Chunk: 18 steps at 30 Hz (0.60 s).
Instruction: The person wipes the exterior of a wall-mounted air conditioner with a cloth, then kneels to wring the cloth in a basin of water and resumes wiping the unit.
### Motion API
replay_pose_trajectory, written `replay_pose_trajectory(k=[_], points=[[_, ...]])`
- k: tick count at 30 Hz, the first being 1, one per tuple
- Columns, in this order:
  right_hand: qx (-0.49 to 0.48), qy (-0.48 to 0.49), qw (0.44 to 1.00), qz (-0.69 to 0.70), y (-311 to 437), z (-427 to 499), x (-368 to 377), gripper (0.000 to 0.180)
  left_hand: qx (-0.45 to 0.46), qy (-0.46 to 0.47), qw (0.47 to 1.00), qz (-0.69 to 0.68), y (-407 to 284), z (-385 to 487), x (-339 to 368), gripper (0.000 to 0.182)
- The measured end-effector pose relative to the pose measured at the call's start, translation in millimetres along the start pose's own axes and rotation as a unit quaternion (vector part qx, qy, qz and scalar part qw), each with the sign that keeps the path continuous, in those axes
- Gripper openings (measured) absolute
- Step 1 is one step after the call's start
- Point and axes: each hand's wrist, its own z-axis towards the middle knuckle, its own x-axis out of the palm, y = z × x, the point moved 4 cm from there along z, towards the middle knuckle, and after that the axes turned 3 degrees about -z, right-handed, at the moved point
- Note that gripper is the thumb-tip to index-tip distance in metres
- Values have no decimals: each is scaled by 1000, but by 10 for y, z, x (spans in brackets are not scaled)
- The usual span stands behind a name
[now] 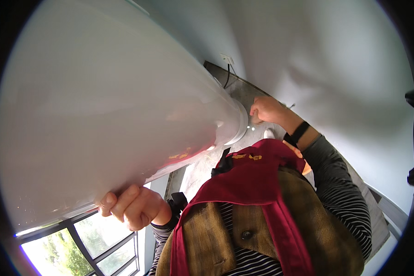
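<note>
A tall, glossy white appliance casing (100,103) with a rounded base fills the left side of the view. My left hand (138,208) has its fingers bent against the casing's edge near the window. Whether it grips that edge or only rests there, I cannot tell. Lower down, my right hand (267,108) hangs between the rounded base (242,120) and the wall, its fingers curled. They are slightly blurred, and their inner side is hidden, so anything held there cannot be made out.
A pale wall (334,69) rises close on my right. Near the floor, a black cord (227,76) runs from a wall socket (226,58) towards the casing. A dark-framed window (100,241) is at lower left. My red apron (238,183) covers part of the stone-look floor (200,176).
</note>
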Motion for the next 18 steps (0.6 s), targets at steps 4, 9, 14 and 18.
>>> replay_pose_trajectory(k=[4,9,14,18], points=[[1,-198,928,316,49,-158,-282,39,9,30,999,17,-39,35,31,15],[-63,-289,855,427,459,-181,-655,46,7,26,1000,-2,-26,40,13,20],[-258,-341,735,527,1111,-403,-1354,58,-15,27,999,20,-9,2,-15,22],[-451,-431,673,397,1819,-668,-1871,62,-19,10,1000,4,-43,18,-10,23]])
